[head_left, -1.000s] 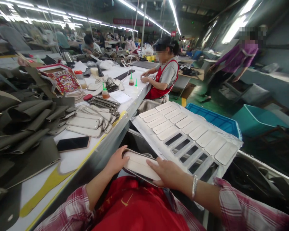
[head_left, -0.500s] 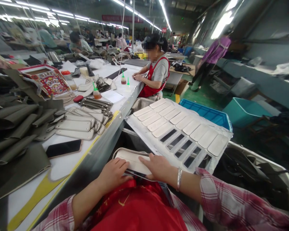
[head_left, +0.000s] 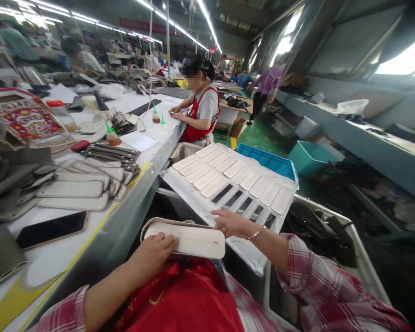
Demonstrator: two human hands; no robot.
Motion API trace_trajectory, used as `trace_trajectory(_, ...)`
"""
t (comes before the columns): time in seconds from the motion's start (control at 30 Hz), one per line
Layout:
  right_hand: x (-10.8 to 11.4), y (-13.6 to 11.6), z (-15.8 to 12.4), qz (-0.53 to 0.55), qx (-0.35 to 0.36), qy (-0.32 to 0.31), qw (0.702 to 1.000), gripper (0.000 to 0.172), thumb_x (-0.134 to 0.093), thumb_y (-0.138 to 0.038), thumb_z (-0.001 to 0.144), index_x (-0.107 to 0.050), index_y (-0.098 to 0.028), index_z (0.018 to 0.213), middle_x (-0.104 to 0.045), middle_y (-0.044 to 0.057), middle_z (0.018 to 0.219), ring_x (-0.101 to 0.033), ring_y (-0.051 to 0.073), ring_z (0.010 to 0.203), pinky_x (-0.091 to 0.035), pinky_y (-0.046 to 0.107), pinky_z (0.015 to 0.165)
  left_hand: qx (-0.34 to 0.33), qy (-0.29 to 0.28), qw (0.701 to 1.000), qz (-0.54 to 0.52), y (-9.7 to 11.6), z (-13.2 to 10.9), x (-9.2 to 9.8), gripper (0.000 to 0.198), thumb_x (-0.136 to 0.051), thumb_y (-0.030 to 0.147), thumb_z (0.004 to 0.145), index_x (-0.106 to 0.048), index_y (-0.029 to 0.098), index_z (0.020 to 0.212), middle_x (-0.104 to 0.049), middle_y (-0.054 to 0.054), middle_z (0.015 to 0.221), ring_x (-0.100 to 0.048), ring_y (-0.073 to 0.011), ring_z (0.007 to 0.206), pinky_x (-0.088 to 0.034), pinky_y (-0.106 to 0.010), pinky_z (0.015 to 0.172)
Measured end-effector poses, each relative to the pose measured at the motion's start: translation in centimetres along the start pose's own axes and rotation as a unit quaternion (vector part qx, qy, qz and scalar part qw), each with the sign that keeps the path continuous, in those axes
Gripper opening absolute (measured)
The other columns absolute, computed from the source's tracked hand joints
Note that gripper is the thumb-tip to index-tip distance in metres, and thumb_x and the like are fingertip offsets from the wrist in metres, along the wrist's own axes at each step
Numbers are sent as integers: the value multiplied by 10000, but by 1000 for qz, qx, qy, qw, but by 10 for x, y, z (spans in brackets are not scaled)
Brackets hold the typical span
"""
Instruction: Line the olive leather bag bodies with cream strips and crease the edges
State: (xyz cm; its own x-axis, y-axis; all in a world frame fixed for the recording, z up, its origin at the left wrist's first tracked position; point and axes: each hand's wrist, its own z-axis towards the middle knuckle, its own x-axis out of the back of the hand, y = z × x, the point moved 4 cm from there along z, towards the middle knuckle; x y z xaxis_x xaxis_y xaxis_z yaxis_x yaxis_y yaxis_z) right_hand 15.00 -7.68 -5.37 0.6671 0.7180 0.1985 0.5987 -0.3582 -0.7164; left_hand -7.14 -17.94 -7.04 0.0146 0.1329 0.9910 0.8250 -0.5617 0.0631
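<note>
Just above my lap lies a cream, round-cornered leather-like panel (head_left: pixel 197 240), with a short dark slit near its right end and a raised rim along its far edge. My left hand (head_left: pixel 155 253) grips its left part, fingertips on top and the thumb hidden. Past the panel's right end is my right hand (head_left: pixel 237 223), index finger stretched out, the other fingers partly bent, with nothing visible in them. It is by the near edge of a white board (head_left: pixel 240 246), on which rows of similar cream panels (head_left: pixel 251 180) lie flat beside several dark slots.
Left of me, the worktable (head_left: pixel 124 184) bears piled cream strips (head_left: pixel 72 189), a phone (head_left: pixel 51 228) and green-tipped glue bottles (head_left: pixel 112 135). A co-worker in a red apron (head_left: pixel 200 108) sits farther along it. A blue crate (head_left: pixel 266 161) stands behind the board, a white bin (head_left: pixel 352 249) right.
My right hand has let go of the panel's right end and moved right, toward the board. My left hand still holds the panel. The view has turned to the right.
</note>
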Motion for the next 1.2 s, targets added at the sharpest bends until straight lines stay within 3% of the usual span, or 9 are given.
trace_trajectory(0.13,3,45,-13,20,-76,-69,994,524,-450,-184,794,-303,-174,1297,-598,-5,602,-589,108,476,-503,238,515,-21,-11,999,37,6,9,-1,566,-574,435,765,-449,156,1241,-540,-111,1051,-477,-268,919,-436,-388,745)
trace_trajectory(0.23,-8,58,-13,-12,-53,-57,997,448,-473,-244,800,-376,-239,1237,-545,-51,544,-537,78,401,-472,196,448,-46,-29,997,57,12,22,3,800,-616,470,718,-241,226,1382,-551,-95,951,-516,-255,809,-439,-347,636)
trace_trajectory(0.33,-17,59,-5,-61,-28,-15,998,455,-444,-197,793,-375,-227,1242,-510,-66,501,-503,81,377,-449,193,410,-86,-44,993,70,18,34,4,866,-634,431,707,-137,302,1404,-549,-74,889,-538,-231,728,-422,-316,596)
trace_trajectory(0.47,-20,55,1,-140,36,28,989,453,-443,-128,749,-458,-182,1199,-548,-36,537,-531,112,462,-482,243,485,-120,-35,990,69,20,45,3,662,-545,279,780,-253,335,1371,-558,-71,885,-549,-211,720,-410,-293,606)
trace_trajectory(0.6,-15,44,-8,-173,137,68,973,389,-444,-135,752,-545,-182,1125,-635,13,720,-584,139,640,-500,263,626,-117,-36,991,46,13,51,5,661,-569,287,756,-290,357,1352,-572,-48,884,-559,-213,727,-405,-283,613)
trace_trajectory(0.8,-8,40,-19,-148,75,56,985,402,-413,-205,803,-508,-210,1193,-640,-1,709,-502,92,444,-442,225,475,-139,-49,989,3,5,55,6,670,-590,373,739,-307,355,1345,-551,-45,928,-549,-195,746,-405,-278,645)
trace_trajectory(0.97,-9,35,-21,-163,109,79,978,449,-361,-137,791,-500,-213,1211,-658,5,754,-576,129,568,-473,262,606,-98,-33,994,33,13,46,5,586,-496,312,810,-274,376,1349,-541,-50,887,-525,-213,757,-388,-295,614)
trace_trajectory(1.1,-7,33,-18,-184,173,119,960,450,-371,-153,789,-508,-208,1214,-650,48,1003,-596,198,904,-441,340,838,-78,-39,995,45,17,44,6,618,-491,352,808,-224,370,1365,-536,-67,916,-511,-234,761,-381,-318,604)
trace_trajectory(1.2,-5,37,-18,-184,160,128,961,478,-372,-152,779,-490,-188,1240,-606,65,1137,-550,213,1039,-400,358,921,-91,-49,994,37,16,46,7,612,-490,363,811,-223,381,1361,-539,-59,913,-508,-230,749,-372,-314,593)
